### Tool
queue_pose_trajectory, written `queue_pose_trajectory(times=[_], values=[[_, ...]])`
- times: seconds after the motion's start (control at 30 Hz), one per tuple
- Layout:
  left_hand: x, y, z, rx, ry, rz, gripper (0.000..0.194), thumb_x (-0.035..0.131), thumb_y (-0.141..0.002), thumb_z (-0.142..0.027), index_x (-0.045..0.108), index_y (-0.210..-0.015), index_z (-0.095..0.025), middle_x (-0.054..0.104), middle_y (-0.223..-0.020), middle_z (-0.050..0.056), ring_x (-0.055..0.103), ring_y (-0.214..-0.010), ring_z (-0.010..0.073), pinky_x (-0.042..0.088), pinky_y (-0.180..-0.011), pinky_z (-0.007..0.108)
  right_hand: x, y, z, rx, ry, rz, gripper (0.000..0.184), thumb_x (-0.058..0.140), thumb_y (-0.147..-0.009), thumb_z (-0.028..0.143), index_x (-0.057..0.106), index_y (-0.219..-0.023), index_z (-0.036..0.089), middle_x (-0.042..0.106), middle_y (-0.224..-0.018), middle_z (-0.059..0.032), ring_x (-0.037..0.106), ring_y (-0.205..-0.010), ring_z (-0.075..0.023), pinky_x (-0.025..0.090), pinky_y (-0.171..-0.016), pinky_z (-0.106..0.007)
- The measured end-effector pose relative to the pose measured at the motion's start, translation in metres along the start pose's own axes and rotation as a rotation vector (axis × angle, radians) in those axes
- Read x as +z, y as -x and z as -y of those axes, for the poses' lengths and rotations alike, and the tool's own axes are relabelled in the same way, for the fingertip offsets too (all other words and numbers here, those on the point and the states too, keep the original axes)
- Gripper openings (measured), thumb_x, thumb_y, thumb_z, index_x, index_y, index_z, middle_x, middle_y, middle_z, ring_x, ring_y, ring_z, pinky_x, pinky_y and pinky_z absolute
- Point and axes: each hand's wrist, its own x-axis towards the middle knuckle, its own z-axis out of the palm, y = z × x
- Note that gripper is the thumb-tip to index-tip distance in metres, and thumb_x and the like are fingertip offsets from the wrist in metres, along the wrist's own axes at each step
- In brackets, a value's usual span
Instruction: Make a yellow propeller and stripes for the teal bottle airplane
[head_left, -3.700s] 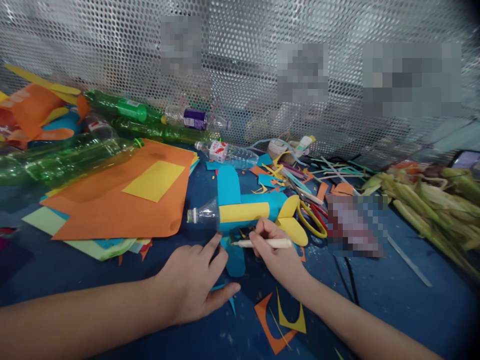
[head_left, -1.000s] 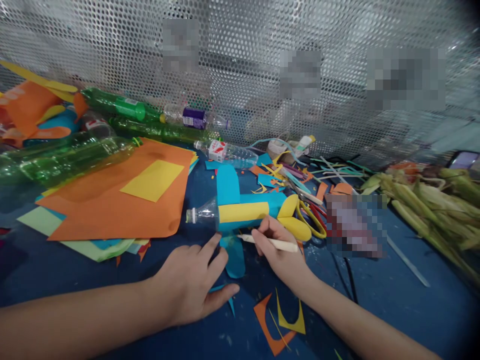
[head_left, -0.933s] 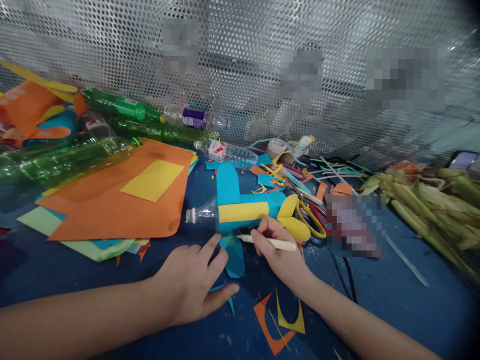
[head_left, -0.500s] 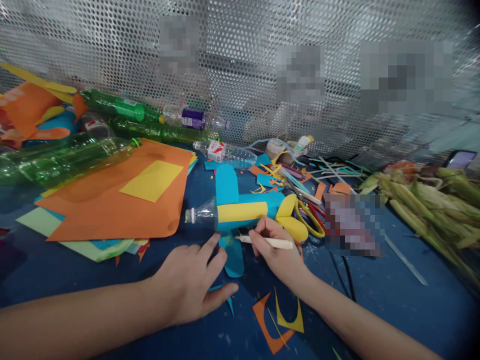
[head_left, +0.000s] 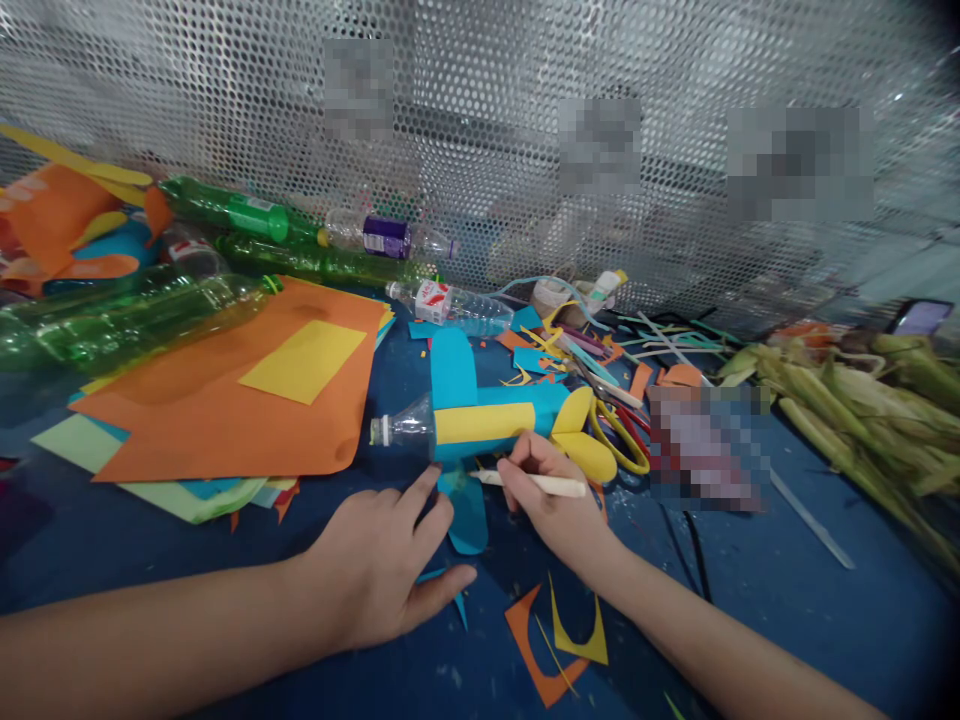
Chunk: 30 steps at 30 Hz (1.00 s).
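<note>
A plastic bottle plane lies on the table, its clear neck (head_left: 409, 428) pointing left. Blue paper with a yellow strip (head_left: 484, 424) wraps the body, and yellow petal shapes (head_left: 579, 448) form the tail end. One blue wing (head_left: 454, 368) extends to the far side, another blue wing (head_left: 466, 515) toward me. My left hand (head_left: 379, 570) is open with fingers apart, its index fingertip at the bottle's near side by the wing's base. In my right hand (head_left: 551, 495) is a white pen-like stick (head_left: 559, 485), its thin tip at the near wing close to the body.
Orange paper sheets (head_left: 247, 400) are stacked at left, beside green bottles (head_left: 157, 320). Behind the plane lies a clear bottle (head_left: 469, 310). Yellow-handled scissors (head_left: 619, 440) and paper scraps sit right of it. Corn husks (head_left: 862, 400) lie far right, and a perforated metal panel (head_left: 480, 130) stands behind.
Both hands, the stick and the bottle plane stay in practically the same place; nothing has visibly been taken up or let go.
</note>
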Motion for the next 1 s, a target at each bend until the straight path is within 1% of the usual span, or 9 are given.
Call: queue_pose_trajectory(times=[0.2,0.57,0.7,1.0], values=[[-0.0011,-0.0017,0.0008,0.005,-0.003,0.02,0.053,0.026,-0.088,-0.051,0.056,-0.109,-0.013,0.053,-0.123,0.02,0.063,-0.065,0.0248,0.051,-0.05,0.039,-0.0001,0.0,0.0026,0.017,0.01,0.004,0.022,0.049,-0.083,0.025,0.036,-0.065,0.022,0.045,-0.045,0.0073,0.039,-0.042,-0.0092,0.031,-0.043,-0.021],[-0.0017,-0.0003,0.0004,0.004,0.015,0.003,0.05,0.03,-0.087,-0.05,0.056,-0.108,-0.013,0.054,-0.121,0.02,0.063,-0.064,0.0253,0.05,-0.05,0.039,0.0008,0.0003,0.0024,0.009,-0.002,0.015,0.021,0.049,-0.083,0.026,0.036,-0.066,0.022,0.045,-0.046,0.0072,0.039,-0.043,-0.0097,0.031,-0.045,-0.022],[-0.0014,-0.0004,0.0004,0.005,0.015,0.01,0.05,0.03,-0.088,-0.049,0.056,-0.108,-0.013,0.053,-0.122,0.02,0.063,-0.065,0.0252,0.05,-0.05,0.039,0.0007,0.0002,0.0012,0.015,0.003,-0.007,0.022,0.049,-0.083,0.026,0.036,-0.065,0.023,0.044,-0.045,0.0075,0.039,-0.042,-0.01,0.031,-0.044,-0.022],[-0.0029,-0.0011,0.0001,0.003,0.004,0.034,0.052,0.028,-0.088,-0.051,0.056,-0.109,-0.013,0.053,-0.123,0.02,0.063,-0.065,0.0248,0.05,-0.05,0.039,0.0006,0.0002,0.0018,0.001,-0.018,-0.007,0.022,0.049,-0.082,0.026,0.036,-0.065,0.023,0.043,-0.045,0.0078,0.038,-0.041,-0.0095,0.032,-0.043,-0.022]])
